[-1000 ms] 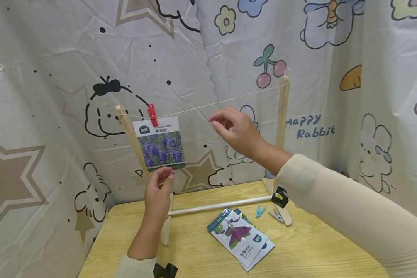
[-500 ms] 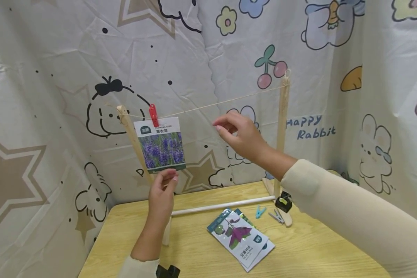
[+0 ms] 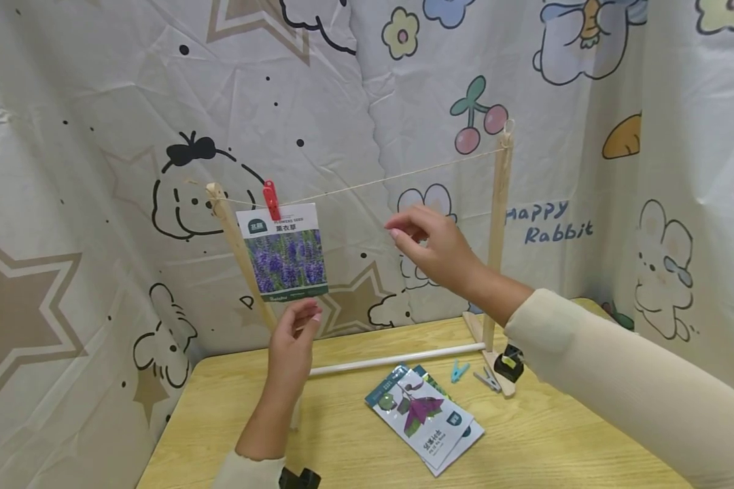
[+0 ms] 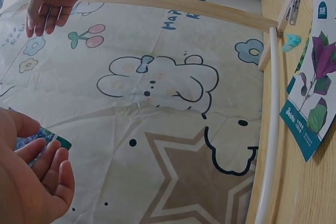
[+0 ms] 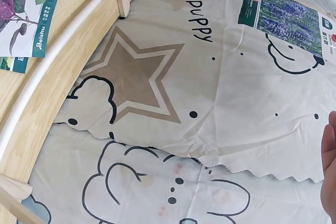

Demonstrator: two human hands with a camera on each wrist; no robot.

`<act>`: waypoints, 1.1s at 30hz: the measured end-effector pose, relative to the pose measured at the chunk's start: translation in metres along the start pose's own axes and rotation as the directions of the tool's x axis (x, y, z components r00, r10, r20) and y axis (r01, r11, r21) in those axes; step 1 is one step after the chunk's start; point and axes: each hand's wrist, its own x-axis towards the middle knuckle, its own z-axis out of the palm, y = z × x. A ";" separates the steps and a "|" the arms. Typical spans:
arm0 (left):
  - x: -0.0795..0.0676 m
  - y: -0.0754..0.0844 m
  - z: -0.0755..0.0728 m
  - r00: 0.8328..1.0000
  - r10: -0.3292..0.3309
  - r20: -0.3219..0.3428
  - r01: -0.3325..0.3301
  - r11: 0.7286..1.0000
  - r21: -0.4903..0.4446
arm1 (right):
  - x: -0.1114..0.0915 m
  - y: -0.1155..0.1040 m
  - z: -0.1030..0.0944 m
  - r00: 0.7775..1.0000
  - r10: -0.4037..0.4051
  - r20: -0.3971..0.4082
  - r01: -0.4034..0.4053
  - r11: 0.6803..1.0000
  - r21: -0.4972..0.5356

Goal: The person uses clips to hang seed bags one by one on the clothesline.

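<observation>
A lavender seed packet (image 3: pixel 284 265) hangs from a thin string (image 3: pixel 373 182), held by a red clothespin (image 3: pixel 271 199) at its top edge. Just under the packet's lower edge is my left hand (image 3: pixel 292 346), fingers loosely bent and nothing held. The left wrist view shows that hand (image 4: pixel 37 177) with the packet's green corner (image 4: pixel 64 144) partly hidden behind it. My right hand (image 3: pixel 434 244) hovers below the string, right of the packet, with thumb and fingers relaxed and apart from anything.
Wooden posts (image 3: pixel 497 238) carry the string, joined low down by a white rod (image 3: pixel 397 358). On the table (image 3: pixel 556 421) lie stacked seed packets (image 3: pixel 418 421), a blue clothespin (image 3: pixel 458 371) and a grey clothespin (image 3: pixel 486 380). A patterned curtain (image 3: pixel 342 102) stands behind.
My left hand has shifted slightly right and down, off the packet's lower edge. My right hand has drifted right and downward, farther from the string. The packet stays hanging.
</observation>
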 end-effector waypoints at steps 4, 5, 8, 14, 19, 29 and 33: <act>-0.001 -0.002 0.001 1.000 0.007 0.010 -0.007 1.000 -0.003 | -0.004 0.002 -0.001 1.000 0.009 0.002 -0.009 1.000 0.002; -0.001 -0.003 0.001 1.000 0.010 0.014 -0.010 1.000 -0.004 | -0.005 0.003 -0.001 1.000 0.012 0.003 -0.012 1.000 0.003; -0.002 -0.005 0.001 1.000 0.010 0.021 -0.010 1.000 -0.002 | -0.007 0.004 -0.002 1.000 0.024 0.007 -0.024 1.000 0.001; -0.004 -0.008 0.002 0.999 -0.006 0.038 0.006 1.000 0.017 | -0.012 0.006 -0.002 0.999 0.041 0.010 -0.041 0.999 -0.010; -0.006 -0.009 0.004 0.998 -0.017 0.055 0.016 0.999 0.029 | -0.016 0.010 -0.002 0.999 0.051 0.001 -0.051 0.999 -0.012; -0.008 -0.013 0.007 0.998 -0.018 0.058 0.017 1.000 0.018 | -0.024 0.013 0.000 0.998 0.060 0.008 -0.060 0.998 -0.006; -0.010 -0.014 0.009 0.998 -0.022 0.062 0.021 1.000 0.016 | -0.028 0.014 0.001 0.998 0.070 0.010 -0.070 0.998 0.001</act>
